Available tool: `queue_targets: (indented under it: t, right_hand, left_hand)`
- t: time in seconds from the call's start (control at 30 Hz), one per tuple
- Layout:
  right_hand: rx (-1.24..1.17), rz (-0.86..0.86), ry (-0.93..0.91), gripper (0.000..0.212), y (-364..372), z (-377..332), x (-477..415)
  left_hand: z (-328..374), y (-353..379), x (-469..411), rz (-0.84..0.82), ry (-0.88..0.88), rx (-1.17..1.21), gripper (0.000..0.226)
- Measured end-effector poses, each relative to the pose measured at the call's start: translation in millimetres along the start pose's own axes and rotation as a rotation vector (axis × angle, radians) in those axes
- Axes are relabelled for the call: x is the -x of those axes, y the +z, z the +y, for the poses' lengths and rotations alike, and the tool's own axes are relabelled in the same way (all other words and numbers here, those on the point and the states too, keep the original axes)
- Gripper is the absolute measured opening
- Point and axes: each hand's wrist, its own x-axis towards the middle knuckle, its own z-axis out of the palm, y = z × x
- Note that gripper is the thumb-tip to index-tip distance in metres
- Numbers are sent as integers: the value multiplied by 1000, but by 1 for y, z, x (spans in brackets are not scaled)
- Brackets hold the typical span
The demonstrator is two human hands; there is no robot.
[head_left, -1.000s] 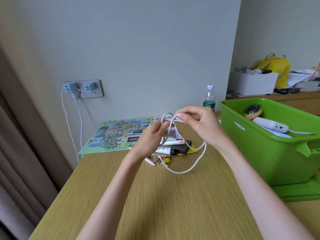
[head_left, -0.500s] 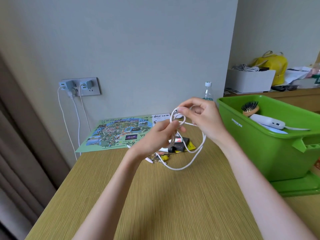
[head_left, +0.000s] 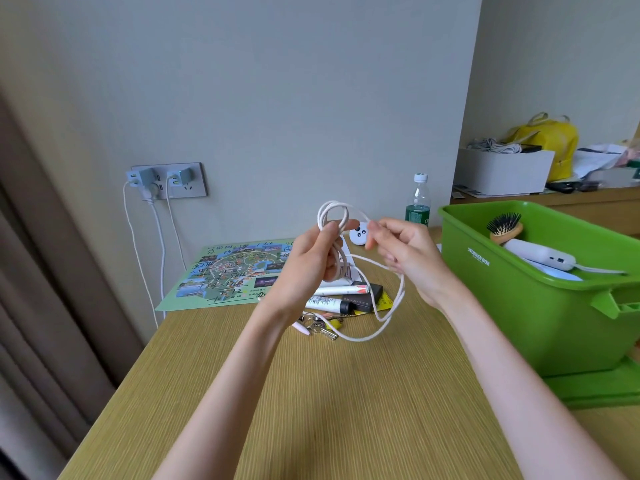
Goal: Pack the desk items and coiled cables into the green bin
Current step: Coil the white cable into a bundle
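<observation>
A: Status? Start far left.

B: Well left of the left hand there's a curtain (head_left: 38, 306), then a wall socket (head_left: 169, 181) with two chargers plugged in and white leads hanging down past the desk (head_left: 346, 410) edge. Between the socket and the left hand, a green illustrated map (head_left: 225, 275) lies flat on the desk.

A: Hands?

B: Left hand (head_left: 304, 268) is raised over the desk with its fingers curled round the white cable (head_left: 338, 261). Loops stick up out of the grip and more hang below it. Right hand (head_left: 405, 258) is just beside it, with a small gap between them. Its fingers are curled, and the loose strand of the same cable runs from the coil into its lower fingers. From there the strand drops in a long loop onto the desk. So the cable is in both hands, outside the bin.

A: Under the hands?

B: Small pile on the desk below them: white marker (head_left: 343, 289), white tube (head_left: 323, 302), black box (head_left: 367, 299), and keys (head_left: 320, 325) nearest the camera. The slack loop lies beside the keys. A round white item (head_left: 358, 233) with dark dots shows in the gap between the hands. Can't tell what it is.

A: Right side?

B: Bottle (head_left: 419, 206) is behind the right hand, by the wall. Green bin (head_left: 519, 306) is just right of the right hand, on the desk. It holds a hairbrush (head_left: 504, 226) and a white power strip (head_left: 540, 254). Far beyond the bin, a white box (head_left: 502, 171) and a yellow bag (head_left: 550, 140).
</observation>
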Motion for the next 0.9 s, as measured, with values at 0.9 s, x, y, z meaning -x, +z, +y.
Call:
queue_targets:
  t: [0.9]
  right_hand:
    - [301,-473,297,23,1,20,4]
  left_hand:
    - [13,-26,-8,145,-177,492,31]
